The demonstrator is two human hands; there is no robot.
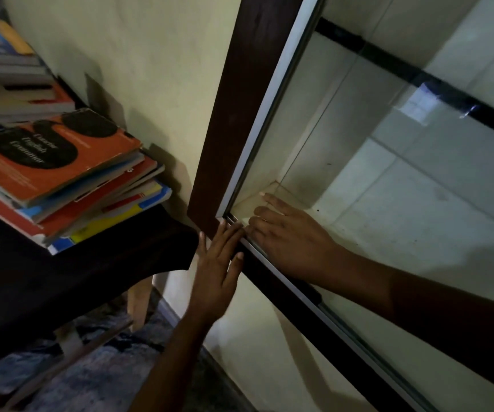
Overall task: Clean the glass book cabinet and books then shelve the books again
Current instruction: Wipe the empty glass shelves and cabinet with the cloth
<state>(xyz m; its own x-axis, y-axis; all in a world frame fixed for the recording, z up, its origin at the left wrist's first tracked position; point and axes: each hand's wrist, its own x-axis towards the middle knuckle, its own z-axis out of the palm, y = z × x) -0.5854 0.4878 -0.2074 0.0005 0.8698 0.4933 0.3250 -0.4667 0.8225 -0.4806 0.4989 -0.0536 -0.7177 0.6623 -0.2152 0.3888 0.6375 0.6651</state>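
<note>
Head view: you are laying left hand and right hand, both flat and empty, at the cabinet frame corner; the glass pane, if sliding, may pinch them.

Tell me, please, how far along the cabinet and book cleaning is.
Done: the books are out, stacked on the dark table; the visible shelf holds none. In hand: the left hand presses the corner of the cabinet frame, the right hand lies flat on the shelf; no cloth shows. Left: dark specks dot the shelf, and reshelving.
</note>
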